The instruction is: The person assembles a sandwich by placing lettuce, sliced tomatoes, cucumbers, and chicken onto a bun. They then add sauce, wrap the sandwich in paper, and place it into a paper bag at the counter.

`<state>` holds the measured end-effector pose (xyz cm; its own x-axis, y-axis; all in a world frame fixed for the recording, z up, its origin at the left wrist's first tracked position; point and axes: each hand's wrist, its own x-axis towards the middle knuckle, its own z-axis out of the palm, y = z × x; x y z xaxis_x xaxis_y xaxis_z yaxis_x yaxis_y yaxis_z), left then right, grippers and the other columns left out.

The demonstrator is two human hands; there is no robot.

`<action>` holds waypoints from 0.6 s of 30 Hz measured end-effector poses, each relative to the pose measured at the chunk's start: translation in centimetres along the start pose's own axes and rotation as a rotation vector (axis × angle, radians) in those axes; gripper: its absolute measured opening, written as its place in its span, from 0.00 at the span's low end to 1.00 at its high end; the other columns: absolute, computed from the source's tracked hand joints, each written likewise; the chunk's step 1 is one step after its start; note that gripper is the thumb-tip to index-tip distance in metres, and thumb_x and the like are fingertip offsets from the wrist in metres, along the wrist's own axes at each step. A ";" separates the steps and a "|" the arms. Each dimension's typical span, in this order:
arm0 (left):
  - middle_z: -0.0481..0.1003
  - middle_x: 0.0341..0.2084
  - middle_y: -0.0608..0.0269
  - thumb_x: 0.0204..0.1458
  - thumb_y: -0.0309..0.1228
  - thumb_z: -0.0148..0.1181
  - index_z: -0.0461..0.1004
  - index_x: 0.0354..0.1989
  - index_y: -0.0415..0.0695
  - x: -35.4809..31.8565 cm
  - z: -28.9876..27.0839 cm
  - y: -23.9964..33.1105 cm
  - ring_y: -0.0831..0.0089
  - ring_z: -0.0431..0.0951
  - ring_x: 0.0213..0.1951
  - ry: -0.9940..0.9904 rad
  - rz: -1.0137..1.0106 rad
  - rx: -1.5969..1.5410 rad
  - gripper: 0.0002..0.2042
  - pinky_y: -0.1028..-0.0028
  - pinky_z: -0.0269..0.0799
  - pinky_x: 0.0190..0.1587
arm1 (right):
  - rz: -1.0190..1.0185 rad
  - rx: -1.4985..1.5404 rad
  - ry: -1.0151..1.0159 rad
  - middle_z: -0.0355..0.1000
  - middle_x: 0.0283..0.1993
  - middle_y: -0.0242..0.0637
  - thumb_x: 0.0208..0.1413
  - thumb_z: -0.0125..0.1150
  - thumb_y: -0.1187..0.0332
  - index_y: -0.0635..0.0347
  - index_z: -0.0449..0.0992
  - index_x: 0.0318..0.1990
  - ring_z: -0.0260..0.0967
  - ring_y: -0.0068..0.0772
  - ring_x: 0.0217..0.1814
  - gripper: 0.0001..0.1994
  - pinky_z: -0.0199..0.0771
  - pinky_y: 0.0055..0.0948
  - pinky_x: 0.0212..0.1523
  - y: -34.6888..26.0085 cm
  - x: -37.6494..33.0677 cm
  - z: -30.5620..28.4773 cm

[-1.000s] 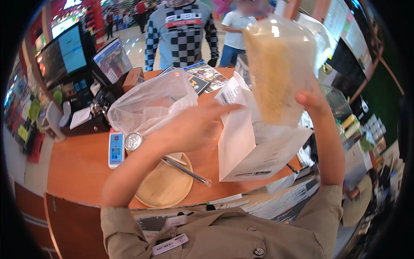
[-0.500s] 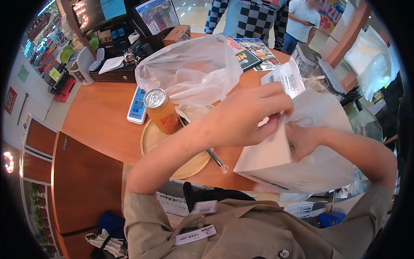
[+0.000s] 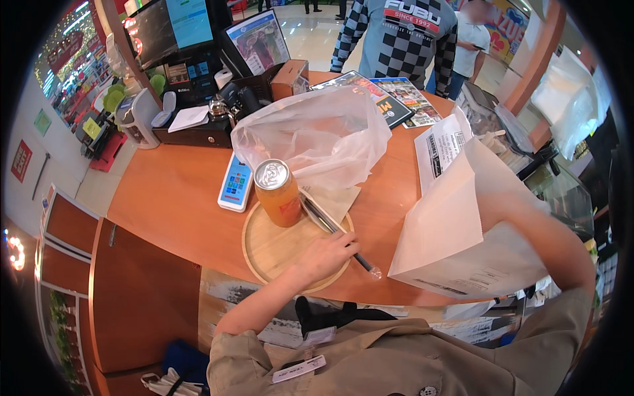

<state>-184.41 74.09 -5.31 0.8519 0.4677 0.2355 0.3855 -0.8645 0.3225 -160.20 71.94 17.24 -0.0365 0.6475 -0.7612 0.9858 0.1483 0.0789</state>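
Observation:
My left hand [image 3: 328, 257] reaches over the right rim of a round wooden tray [image 3: 254, 261], its fingers closed on a black straw [image 3: 325, 219] in a clear wrapper. Beside the straw stands an upright orange drink can [image 3: 281, 198] with a silver top. A brown paper napkin [image 3: 340, 200] lies partly beneath the straw. On the right, a large white paper bag [image 3: 442, 231] stands open and slightly tilted. My right hand [image 3: 502, 198] is down in its mouth, blurred, and the bag hides the fingers.
Behind the can sits a crumpled clear plastic bag [image 3: 317, 132], with a white card terminal [image 3: 235, 185] to its left. Menus [image 3: 406, 102] and a second white paper bag [image 3: 439, 152] are farther back. A person in a checkered shirt [image 3: 403, 46] stands across the counter.
My left hand has left the paper bag's edge and come down leftward onto the straw. My right hand has gone deeper into the bag, which now gapes wider. The view has shifted slightly.

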 end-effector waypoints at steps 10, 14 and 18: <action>0.69 0.38 0.62 0.40 0.20 0.53 0.69 0.45 0.47 -6.0 -4.0 1.8 0.66 0.73 0.38 0.181 0.104 -0.233 0.19 0.72 0.71 0.33 | -0.489 1.016 1.056 0.70 0.32 0.43 0.55 0.49 0.66 0.65 0.70 0.37 0.67 0.43 0.37 0.10 0.68 0.27 0.39 -11.2 4.5 11.4; 0.69 0.38 0.62 0.40 0.19 0.52 0.70 0.44 0.46 -7.8 -3.9 1.5 0.65 0.73 0.37 0.240 0.180 -0.289 0.19 0.71 0.71 0.34 | 0.020 1.265 1.181 0.68 0.42 0.57 0.53 0.52 0.65 0.73 0.64 0.45 0.66 0.54 0.46 0.18 0.65 0.39 0.46 -12.3 22.6 10.5; 0.71 0.36 0.61 0.39 0.19 0.55 0.72 0.42 0.46 -10.0 -4.0 1.5 0.64 0.74 0.35 0.163 0.166 -0.367 0.17 0.71 0.72 0.33 | 0.161 1.315 1.227 0.69 0.39 0.54 0.46 0.56 0.70 0.73 0.64 0.45 0.68 0.50 0.43 0.19 0.66 0.38 0.43 -10.4 28.5 9.6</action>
<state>-193.77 68.92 -3.48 0.8132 0.3765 0.4438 0.0715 -0.8214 0.5658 -169.90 81.68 -11.51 0.5763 0.8100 0.1085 0.4407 -0.1962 -0.8759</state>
